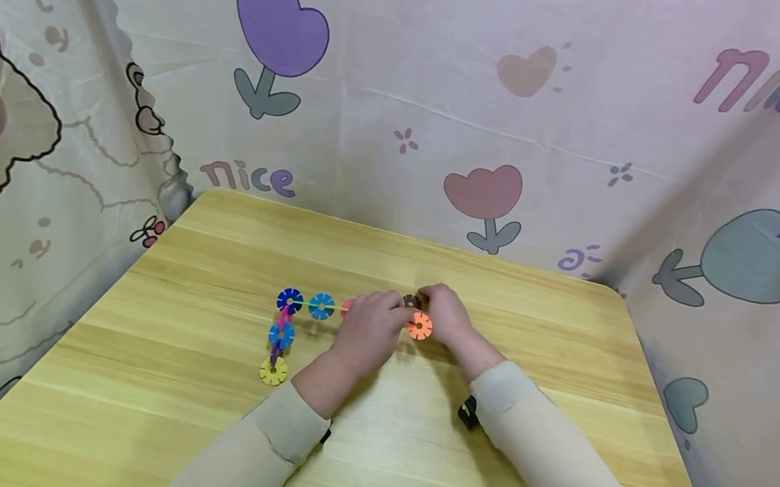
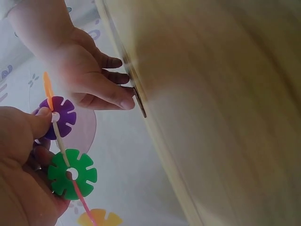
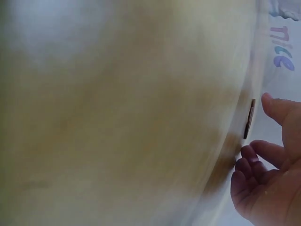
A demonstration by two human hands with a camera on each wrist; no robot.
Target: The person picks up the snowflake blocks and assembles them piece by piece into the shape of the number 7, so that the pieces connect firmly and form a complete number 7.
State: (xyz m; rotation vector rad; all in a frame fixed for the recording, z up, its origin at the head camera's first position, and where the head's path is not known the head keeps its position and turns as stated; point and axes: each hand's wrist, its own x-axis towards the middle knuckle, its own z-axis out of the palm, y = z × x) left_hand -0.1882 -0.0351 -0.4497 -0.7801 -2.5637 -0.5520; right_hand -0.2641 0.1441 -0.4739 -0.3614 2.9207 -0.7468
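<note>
My left hand [image 1: 372, 331] grips a chain of joined, notched plastic discs. In the left wrist view, its thumb lies on a purple disc [image 2: 63, 117], with a green disc [image 2: 84, 174] just below. An orange disc [image 1: 420, 326] sticks out past the left fingertips. Leftward, the chain runs through a light blue disc [image 1: 322, 306] to a dark blue disc [image 1: 290, 301], then bends toward a yellow disc [image 1: 274, 371]. My right hand [image 1: 449, 316] is at a brown disc [image 3: 250, 118] on the table, thumb and fingers apart around it; contact is unclear.
The wooden table [image 1: 181, 321] reaches back to a patterned cloth [image 1: 386, 67] hung behind it. More cloth hangs at the left and right sides. A black device [image 1: 468, 413] sits under the right wrist.
</note>
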